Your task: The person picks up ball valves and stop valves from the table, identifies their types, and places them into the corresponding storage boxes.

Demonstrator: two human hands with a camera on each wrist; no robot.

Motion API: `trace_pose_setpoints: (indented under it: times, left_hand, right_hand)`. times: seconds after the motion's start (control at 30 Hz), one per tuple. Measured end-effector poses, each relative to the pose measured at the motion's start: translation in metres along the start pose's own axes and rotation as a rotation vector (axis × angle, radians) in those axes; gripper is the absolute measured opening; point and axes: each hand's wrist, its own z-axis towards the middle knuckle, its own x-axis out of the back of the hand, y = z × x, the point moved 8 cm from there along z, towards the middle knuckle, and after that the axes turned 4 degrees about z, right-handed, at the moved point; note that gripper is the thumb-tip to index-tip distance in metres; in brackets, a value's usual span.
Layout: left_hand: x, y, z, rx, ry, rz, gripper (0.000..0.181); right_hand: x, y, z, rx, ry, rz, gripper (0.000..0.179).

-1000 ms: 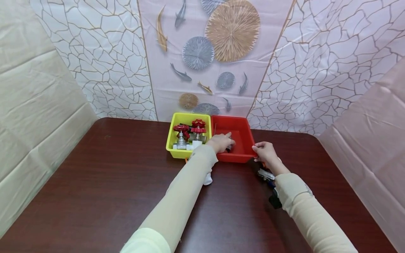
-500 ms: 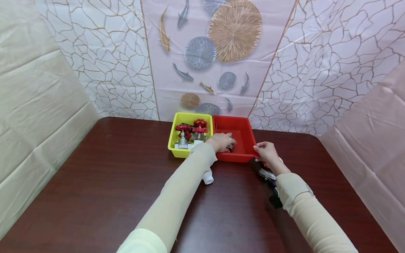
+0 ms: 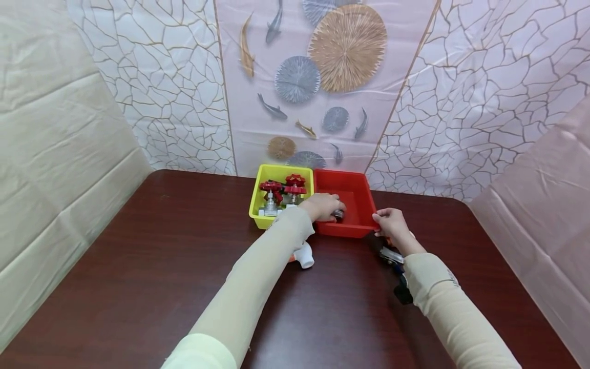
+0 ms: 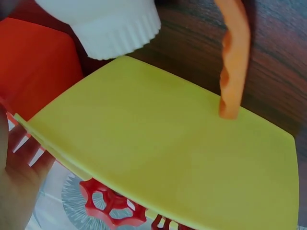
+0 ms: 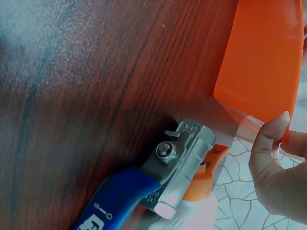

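pinching the red bin (image 3: 346, 231) at right is the right hand (image 3: 392, 224); left hand (image 3: 322, 206) overlaps a dark part (image 3: 338, 214) inside, grasp unclear.

2 arms (image 3: 258, 274) outstretched, left fingers (image 3: 335, 201) curled, right fingers (image 5: 275, 130) pinching

My head view is bright and even, with pale glare on the table (image 3: 318, 312) down-left of the right hand (image 3: 391, 224)'s grip and soft shadow beside its sleeve (image 3: 454, 310). My wrist views look dimmer, hazier.

The red bin (image 3: 346, 230) looks smooth plastic, the tabletop (image 3: 138, 266) glossy wood
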Motion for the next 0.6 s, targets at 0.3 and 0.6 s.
trace_pose_setpoints:
  times: [0.3,0.6]
  left_hand:
    - [0.0,-0.005,-0.007,-0.038,0.054,-0.005,0.032]
    - [0.006,-0.006,-0.024,-0.067,0.075,0.026,0.027]
  right_hand:
    - [-0.001,-0.003,-0.005,-0.017,-0.042,0.02,0.032]
    - [0.004,-0.007,-0.006,0.039,-0.034,-0.045,0.03]
